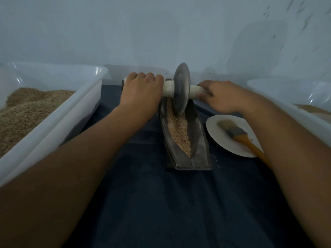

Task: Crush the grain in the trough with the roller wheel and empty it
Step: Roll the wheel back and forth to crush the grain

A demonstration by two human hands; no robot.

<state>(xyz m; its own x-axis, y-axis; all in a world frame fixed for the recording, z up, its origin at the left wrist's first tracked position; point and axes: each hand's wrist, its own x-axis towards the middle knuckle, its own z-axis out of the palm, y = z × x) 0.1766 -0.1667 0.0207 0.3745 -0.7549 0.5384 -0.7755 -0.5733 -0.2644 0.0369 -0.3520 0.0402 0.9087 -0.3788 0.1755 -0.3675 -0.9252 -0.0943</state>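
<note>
Risk, as we judge it: uneven push on handle tips wheel sideways, spills grain over trough rim onto blue cloth; narrow trough may slide or rock under load.

Pose: both our arms stretched forward. Left hand wraps left handle end, right hand curls round right end. Wheel upright at trough's far end, rim in grain. Brush waits on plate, right of trough.
</note>
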